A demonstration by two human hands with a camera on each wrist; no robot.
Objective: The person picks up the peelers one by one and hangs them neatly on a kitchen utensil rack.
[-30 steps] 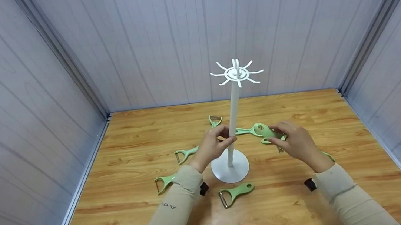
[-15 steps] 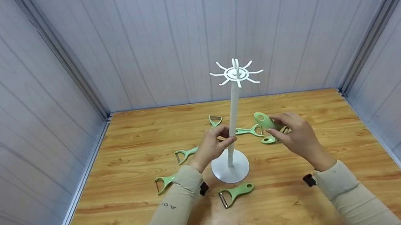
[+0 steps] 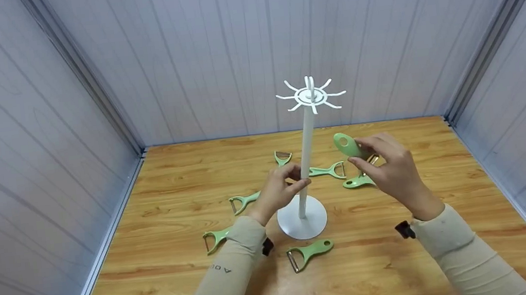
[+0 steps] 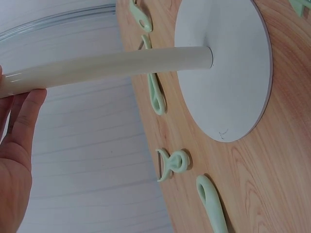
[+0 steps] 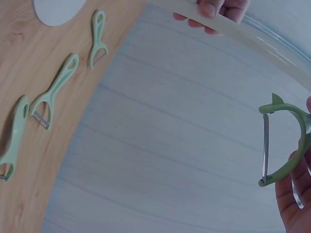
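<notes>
In the head view my left hand (image 3: 277,190) grips the white pole (image 3: 307,138) of an upright stand, thumb and fingers round its lower half. The stand has a round base (image 3: 303,228) and a crown of upturned hooks (image 3: 332,94) on top. Right of the pole, my right hand (image 3: 392,165) pinches a green Y-shaped peeler (image 3: 343,144) above the table, its holed handle end pointing up and left toward the stand. The right wrist view shows this peeler's curved frame (image 5: 296,165) and metal blade (image 5: 265,145) beside the fingers.
Several similar peelers lie round the base: one in front (image 3: 315,249), one to the left (image 3: 249,199), another nearer left (image 3: 218,237) partly under the left sleeve. More lie behind the pole (image 3: 326,171) and below the right hand (image 3: 357,182). Panel walls enclose the wooden table (image 3: 174,191).
My right hand has lifted the peeler up off the area of the other peelers, uncovering the ones beneath. The left hand and the stand have stayed in place.
</notes>
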